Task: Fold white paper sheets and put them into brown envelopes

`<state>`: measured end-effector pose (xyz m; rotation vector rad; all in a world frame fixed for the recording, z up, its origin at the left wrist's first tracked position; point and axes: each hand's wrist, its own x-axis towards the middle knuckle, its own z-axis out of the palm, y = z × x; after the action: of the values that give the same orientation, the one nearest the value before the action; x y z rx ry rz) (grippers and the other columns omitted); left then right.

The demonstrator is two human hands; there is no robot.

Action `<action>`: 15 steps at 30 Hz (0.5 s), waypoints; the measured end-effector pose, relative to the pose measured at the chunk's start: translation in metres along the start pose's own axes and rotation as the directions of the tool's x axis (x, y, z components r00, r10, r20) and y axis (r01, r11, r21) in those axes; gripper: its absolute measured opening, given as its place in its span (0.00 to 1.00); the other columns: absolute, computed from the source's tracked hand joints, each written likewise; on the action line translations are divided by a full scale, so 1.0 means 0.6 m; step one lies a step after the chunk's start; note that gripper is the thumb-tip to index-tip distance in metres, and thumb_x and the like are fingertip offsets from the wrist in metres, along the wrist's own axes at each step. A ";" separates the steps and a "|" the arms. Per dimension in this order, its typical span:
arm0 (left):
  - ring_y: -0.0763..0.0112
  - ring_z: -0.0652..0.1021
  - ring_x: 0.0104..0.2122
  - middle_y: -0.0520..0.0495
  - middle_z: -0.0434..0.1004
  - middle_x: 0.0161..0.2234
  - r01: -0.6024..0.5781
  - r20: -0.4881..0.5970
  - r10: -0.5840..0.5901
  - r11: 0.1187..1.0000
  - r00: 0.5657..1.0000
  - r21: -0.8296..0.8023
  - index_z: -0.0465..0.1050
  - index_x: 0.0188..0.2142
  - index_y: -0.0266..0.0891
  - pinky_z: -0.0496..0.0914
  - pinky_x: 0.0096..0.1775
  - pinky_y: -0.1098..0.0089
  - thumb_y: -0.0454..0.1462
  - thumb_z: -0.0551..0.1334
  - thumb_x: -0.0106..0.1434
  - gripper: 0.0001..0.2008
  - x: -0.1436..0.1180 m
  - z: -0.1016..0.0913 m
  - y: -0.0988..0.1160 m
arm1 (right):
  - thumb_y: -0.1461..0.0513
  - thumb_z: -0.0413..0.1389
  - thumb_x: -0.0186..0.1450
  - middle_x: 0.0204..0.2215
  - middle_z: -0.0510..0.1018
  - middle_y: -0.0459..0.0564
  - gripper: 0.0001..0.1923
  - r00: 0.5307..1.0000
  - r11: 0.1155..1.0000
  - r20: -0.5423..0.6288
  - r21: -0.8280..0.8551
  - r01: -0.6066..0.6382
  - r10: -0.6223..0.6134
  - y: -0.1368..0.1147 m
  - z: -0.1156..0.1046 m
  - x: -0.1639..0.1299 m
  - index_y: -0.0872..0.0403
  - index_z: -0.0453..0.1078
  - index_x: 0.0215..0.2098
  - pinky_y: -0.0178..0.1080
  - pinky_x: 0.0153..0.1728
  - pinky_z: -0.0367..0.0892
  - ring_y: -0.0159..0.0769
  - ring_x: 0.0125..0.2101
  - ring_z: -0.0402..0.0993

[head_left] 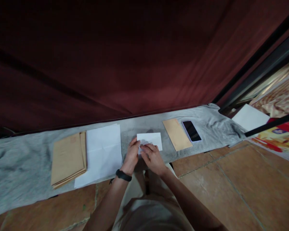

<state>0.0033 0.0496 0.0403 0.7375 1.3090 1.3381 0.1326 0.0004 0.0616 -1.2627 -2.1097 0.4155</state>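
Observation:
A small white folded sheet of paper point(154, 138) is in front of me, just above the grey cloth. My left hand point(132, 154), with a dark band on its wrist, grips the paper's left edge between thumb and fingers. Bent over the near left part of the same paper is my right hand point(154, 158), its fingertips closed on it close to the left thumb. To the left lies a stack of larger white sheets point(102, 154). A single brown envelope point(177, 134) rests on the right.
Several brown envelopes point(68, 157) lie piled at the left, overlapping the white sheets. A phone point(192, 131) with a dark screen is right of the single envelope. The grey cloth point(26, 163) covers a narrow bench along a dark red curtain point(144, 64). A colourful box point(279, 141) stands far right.

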 end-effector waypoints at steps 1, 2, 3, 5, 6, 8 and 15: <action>0.66 0.79 0.33 0.47 0.81 0.33 -0.005 -0.009 0.006 0.999 1.000 0.054 0.77 0.38 0.37 0.74 0.42 0.63 0.39 0.66 0.50 0.15 0.007 -0.010 -0.011 | 0.60 0.50 0.74 0.51 0.77 0.54 0.16 0.999 0.999 -0.023 0.019 -0.030 0.030 0.013 0.009 -0.010 0.51 0.73 0.56 0.46 0.54 0.69 0.41 0.52 0.72; 0.65 0.78 0.33 0.47 0.81 0.33 -0.011 -0.021 0.014 0.994 1.000 0.105 0.77 0.37 0.37 0.74 0.42 0.63 0.39 0.64 0.51 0.13 0.014 -0.018 -0.020 | 0.61 0.49 0.74 0.51 0.77 0.55 0.16 0.997 0.998 -0.053 0.026 -0.059 0.060 0.026 0.017 -0.018 0.52 0.73 0.56 0.47 0.55 0.70 0.42 0.53 0.72; 0.65 0.78 0.33 0.47 0.81 0.33 -0.017 -0.035 0.022 0.989 0.999 0.147 0.77 0.36 0.38 0.74 0.42 0.62 0.38 0.63 0.51 0.12 0.019 -0.023 -0.028 | 0.62 0.48 0.74 0.53 0.77 0.56 0.17 0.995 0.997 -0.068 0.026 -0.073 0.075 0.040 0.025 -0.026 0.53 0.73 0.57 0.47 0.56 0.70 0.42 0.54 0.72; 0.63 0.79 0.35 0.47 0.81 0.35 -0.034 -0.070 0.049 0.979 0.996 0.199 0.77 0.36 0.39 0.73 0.44 0.61 0.36 0.61 0.52 0.11 0.026 -0.029 -0.040 | 0.63 0.48 0.74 0.57 0.75 0.58 0.19 0.992 0.996 -0.086 0.008 -0.091 0.091 0.064 0.039 -0.035 0.55 0.72 0.59 0.48 0.57 0.70 0.43 0.57 0.71; 0.62 0.79 0.37 0.46 0.81 0.36 -0.045 -0.083 0.065 0.973 0.994 0.227 0.77 0.37 0.40 0.73 0.45 0.60 0.36 0.61 0.52 0.12 0.027 -0.030 -0.045 | 0.63 0.47 0.74 0.58 0.74 0.59 0.20 0.991 0.995 -0.089 -0.009 -0.098 0.096 0.073 0.045 -0.037 0.55 0.71 0.60 0.49 0.58 0.69 0.44 0.59 0.69; 0.59 0.79 0.40 0.45 0.82 0.39 -0.063 -0.089 0.091 0.959 0.992 0.275 0.77 0.38 0.40 0.73 0.48 0.58 0.35 0.59 0.53 0.13 0.027 -0.031 -0.055 | 0.62 0.47 0.74 0.61 0.72 0.60 0.22 0.991 0.993 -0.084 -0.055 -0.107 0.103 0.088 0.055 -0.037 0.56 0.68 0.63 0.50 0.61 0.67 0.44 0.62 0.67; 0.53 0.80 0.48 0.37 0.81 0.48 -0.158 -0.029 0.205 0.832 0.978 0.531 0.72 0.52 0.36 0.71 0.54 0.50 0.34 0.54 0.60 0.21 0.017 -0.045 -0.069 | 0.58 0.47 0.75 0.69 0.62 0.60 0.27 0.986 0.944 0.025 -0.294 -0.151 0.166 0.102 0.079 -0.037 0.59 0.58 0.70 0.54 0.67 0.55 0.47 0.69 0.56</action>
<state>-0.0137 0.0442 -0.0068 1.2191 1.7412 1.1676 0.1495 0.0136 -0.0162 -1.6136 -2.1765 0.2082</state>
